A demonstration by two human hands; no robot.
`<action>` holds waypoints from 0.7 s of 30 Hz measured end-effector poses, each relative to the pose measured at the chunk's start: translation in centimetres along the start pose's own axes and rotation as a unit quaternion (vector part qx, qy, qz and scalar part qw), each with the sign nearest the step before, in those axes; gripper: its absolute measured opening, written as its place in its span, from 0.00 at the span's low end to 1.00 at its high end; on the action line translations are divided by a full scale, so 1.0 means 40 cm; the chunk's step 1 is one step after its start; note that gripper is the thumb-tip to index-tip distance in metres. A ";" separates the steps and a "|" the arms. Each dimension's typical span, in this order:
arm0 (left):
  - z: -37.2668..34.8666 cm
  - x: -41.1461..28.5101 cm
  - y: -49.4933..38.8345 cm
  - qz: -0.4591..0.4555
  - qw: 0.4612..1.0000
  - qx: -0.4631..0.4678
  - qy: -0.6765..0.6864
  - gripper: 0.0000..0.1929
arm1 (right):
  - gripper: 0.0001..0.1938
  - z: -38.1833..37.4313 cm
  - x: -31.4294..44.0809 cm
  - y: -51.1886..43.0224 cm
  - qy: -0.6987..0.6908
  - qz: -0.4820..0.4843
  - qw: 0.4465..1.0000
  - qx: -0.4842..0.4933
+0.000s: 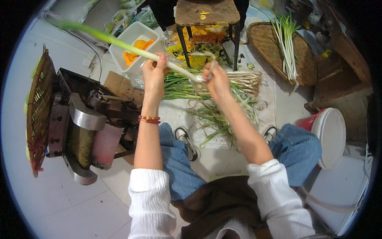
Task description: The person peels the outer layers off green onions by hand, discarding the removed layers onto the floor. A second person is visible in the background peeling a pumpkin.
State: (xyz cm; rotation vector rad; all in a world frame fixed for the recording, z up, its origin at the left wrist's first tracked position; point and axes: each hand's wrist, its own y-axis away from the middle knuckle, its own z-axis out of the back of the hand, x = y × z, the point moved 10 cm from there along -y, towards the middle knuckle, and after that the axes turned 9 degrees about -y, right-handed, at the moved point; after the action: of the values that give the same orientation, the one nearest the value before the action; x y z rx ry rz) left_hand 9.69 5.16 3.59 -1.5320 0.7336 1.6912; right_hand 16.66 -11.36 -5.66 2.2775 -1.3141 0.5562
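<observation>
A long scallion (131, 47), green at its far end and white at its base, slants across the view. My left hand (154, 70) is closed around its white stalk. At the root end, my right hand (215, 76) pinches a thin, pale strip of peel or root, somewhat blurred. Below both hands, a pile of scallions (185, 86) with rooty ends to the right lies on a pale sheet on the floor. Loose green trimmings (215, 116) lie nearer my feet. Cleaned-looking scallions (288, 50) rest on a woven basket (309, 67) at the upper right.
A wooden stool (207, 13) stands over peelings beyond the pile. A white tub (118, 56) with orange pieces is at the upper left. A metal machine (89, 119) and an upright woven basket (40, 110) flank my left side; a lidded bucket (329, 137) stands at my right.
</observation>
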 end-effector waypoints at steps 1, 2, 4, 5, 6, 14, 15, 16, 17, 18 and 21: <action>0.009 -0.001 0.000 -0.002 1.000 -0.013 0.011 0.11 | 0.14 0.043 0.018 0.013 0.078 0.006 0.995 -0.056; 0.016 0.000 0.000 -0.003 0.999 -0.027 0.022 0.10 | 0.16 0.070 0.048 0.019 0.217 0.020 0.974 -0.058; 0.045 -0.002 -0.001 -0.009 0.998 -0.052 0.025 0.09 | 0.17 0.158 0.104 0.023 0.315 0.092 0.942 -0.066; 0.082 -0.004 -0.008 -0.012 0.996 -0.073 0.040 0.09 | 0.19 0.220 0.117 0.021 0.369 0.083 0.922 -0.087; 0.113 -0.008 -0.018 -0.025 0.995 -0.094 0.036 0.09 | 0.21 0.292 0.130 0.022 0.424 0.074 0.895 -0.113; 0.139 -0.055 -0.025 -0.059 0.996 -0.068 0.020 0.16 | 0.14 0.653 0.096 0.016 0.704 0.028 0.704 -0.090; 0.138 -0.058 -0.021 -0.061 0.996 -0.063 0.019 0.16 | 0.14 0.597 0.103 0.016 0.751 0.074 0.650 -0.088; 0.137 -0.056 -0.020 -0.063 0.996 -0.057 0.019 0.16 | 0.14 0.514 0.103 0.016 0.793 0.120 0.591 -0.087; 0.139 -0.058 -0.019 -0.065 0.996 -0.053 0.019 0.16 | 0.14 0.420 0.100 0.016 0.829 0.165 0.527 -0.083; 0.121 -0.058 -0.021 -0.065 0.997 -0.040 0.023 0.16 | 0.15 0.329 0.105 0.002 0.799 0.215 0.560 -0.040; 0.089 -0.042 -0.011 -0.057 0.998 -0.021 0.033 0.15 | 0.16 0.055 0.033 0.006 0.601 0.148 0.771 0.150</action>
State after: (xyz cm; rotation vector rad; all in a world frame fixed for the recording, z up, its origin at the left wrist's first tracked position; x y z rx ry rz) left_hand 8.06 8.08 5.73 -1.6341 0.6349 1.5875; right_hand 17.31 -13.65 -6.69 1.2670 -0.8575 2.0015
